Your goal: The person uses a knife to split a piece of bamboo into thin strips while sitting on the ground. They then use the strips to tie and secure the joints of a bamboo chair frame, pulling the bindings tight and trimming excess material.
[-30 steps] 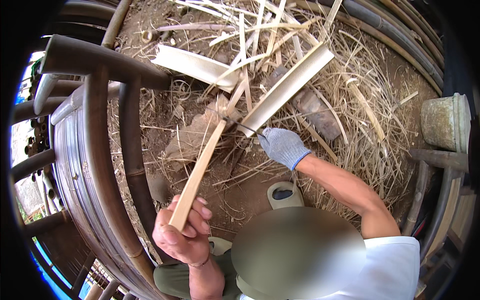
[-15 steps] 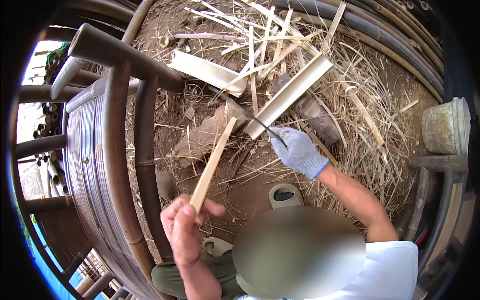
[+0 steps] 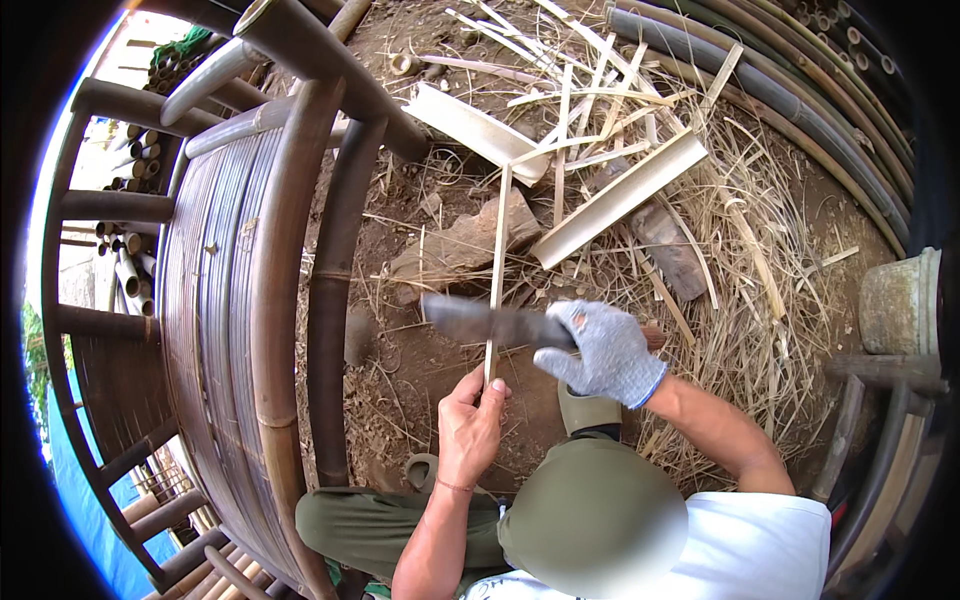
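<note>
My bare left hand (image 3: 472,428) is closed on the lower end of a thin bamboo strip (image 3: 500,240), which stands nearly upright in front of me. My right hand (image 3: 605,350), in a pale grey knitted glove, grips a broad-bladed knife (image 3: 470,320). The knife's dark blade is smeared by motion and lies across the strip just above my left fingers. Whether the edge bites into the bamboo cannot be made out. Behind the strip's upper part sits a rough brown wood block (image 3: 465,245) on the ground.
Two split bamboo pieces (image 3: 625,200) (image 3: 470,125) lie beyond my hands, among loose strips. Shavings (image 3: 750,270) cover the ground to the right. A bamboo bench (image 3: 215,300) stands close on the left, a dirty bucket (image 3: 900,300) at the right. Long bamboo poles (image 3: 780,95) lie at the far right.
My left hand has moved right and the strip has turned more upright. My right hand has drawn the knife back nearer, its blade now pointing left across the strip.
</note>
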Demonstrator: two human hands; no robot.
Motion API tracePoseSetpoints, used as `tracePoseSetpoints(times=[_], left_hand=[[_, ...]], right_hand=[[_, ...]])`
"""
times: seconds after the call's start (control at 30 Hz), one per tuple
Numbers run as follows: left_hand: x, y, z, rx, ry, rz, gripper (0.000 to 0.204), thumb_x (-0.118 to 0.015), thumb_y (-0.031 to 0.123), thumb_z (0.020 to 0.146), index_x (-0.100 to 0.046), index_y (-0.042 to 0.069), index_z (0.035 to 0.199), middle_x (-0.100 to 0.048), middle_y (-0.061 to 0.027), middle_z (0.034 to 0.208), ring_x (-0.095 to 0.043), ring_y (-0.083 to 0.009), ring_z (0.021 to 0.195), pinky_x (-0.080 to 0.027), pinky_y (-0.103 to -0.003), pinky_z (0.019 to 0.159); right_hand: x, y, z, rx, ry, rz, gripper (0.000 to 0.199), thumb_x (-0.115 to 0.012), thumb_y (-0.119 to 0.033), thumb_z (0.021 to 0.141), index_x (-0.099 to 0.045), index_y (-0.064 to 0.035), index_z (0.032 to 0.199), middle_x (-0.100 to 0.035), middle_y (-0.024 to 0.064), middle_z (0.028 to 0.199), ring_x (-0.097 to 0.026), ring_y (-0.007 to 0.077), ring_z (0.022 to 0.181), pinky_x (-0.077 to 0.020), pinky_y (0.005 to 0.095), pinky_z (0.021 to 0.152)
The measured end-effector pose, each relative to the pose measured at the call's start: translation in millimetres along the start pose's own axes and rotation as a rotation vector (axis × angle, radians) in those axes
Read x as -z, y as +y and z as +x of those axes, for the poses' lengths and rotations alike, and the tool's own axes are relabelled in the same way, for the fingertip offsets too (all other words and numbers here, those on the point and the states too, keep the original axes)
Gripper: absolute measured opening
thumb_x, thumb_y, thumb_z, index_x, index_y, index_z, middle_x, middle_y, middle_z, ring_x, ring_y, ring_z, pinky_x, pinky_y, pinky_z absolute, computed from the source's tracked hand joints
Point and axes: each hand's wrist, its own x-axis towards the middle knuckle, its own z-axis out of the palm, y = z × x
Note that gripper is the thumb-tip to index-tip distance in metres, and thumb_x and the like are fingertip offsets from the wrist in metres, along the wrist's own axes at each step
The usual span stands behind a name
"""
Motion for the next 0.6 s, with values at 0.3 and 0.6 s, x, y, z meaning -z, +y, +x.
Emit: tracePoseSetpoints(times=[0.3, 0.6], left_hand=[[15.4, -17.8, -36.3, -0.138, 0.058, 0.114, 0.036, -0.061, 0.014, 0.101, -0.061, -0.003, 0.133, -0.062, -0.0053, 0.089, -0.055, -0.0105, 0.079, -0.048, -0.028, 0.071], [38.2, -20.1, -88.4, 0.038, -0.028, -0.102, 0.040, -0.052, 0.021, 0.107, -0.056, -0.001, 0.140, -0.061, -0.0014, 0.074, -0.048, -0.0030, 0.053, -0.040, -0.019, 0.044]], right_hand=[[-10.6, 0.0, 16.9, -0.008, 0.012, -0.100, 0.056, -0.060, -0.065, 0.090, -0.060, -0.0104, 0.081, -0.062, 0.0131, 0.071, -0.067, 0.0338, 0.068, -0.0532, 0.0453, 0.061], [30.9, 69.1, 35.6, -0.308, 0.140, -0.129, 0.066, -0.035, -0.061, 0.104, -0.064, -0.0048, 0.088, -0.056, 0.0066, 0.051, -0.053, 0.0165, 0.037, -0.0409, 0.0321, 0.033]])
